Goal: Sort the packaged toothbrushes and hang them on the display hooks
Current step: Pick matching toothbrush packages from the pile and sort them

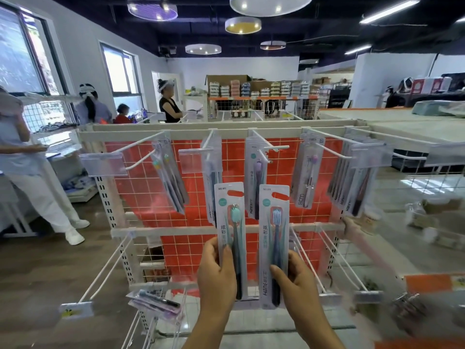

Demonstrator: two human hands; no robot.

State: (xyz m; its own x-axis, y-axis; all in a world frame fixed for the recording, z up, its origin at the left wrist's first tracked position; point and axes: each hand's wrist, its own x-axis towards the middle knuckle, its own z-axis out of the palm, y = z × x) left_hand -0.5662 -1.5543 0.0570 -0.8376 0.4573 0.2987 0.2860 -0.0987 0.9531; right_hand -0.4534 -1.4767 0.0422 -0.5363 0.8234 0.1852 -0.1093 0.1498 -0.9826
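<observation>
Left hand (pixel 217 274) fingers closed on the green-head toothbrush pack (pixel 230 238); right hand (pixel 299 285) fingers clamped on the blue-head pack (pixel 274 244). Both upright, side by side, before the rack (pixel 226 229). Risk: near-identical packs, easy mis-sort. Hung packs (pixel 254 180) crowd the upper hooks (pixel 266 143); another hand (pixel 351 226) rests on the rail at right.

red gridded backboard (pixel 234 157), teal-headed toothbrush (pixel 236 222)
</observation>
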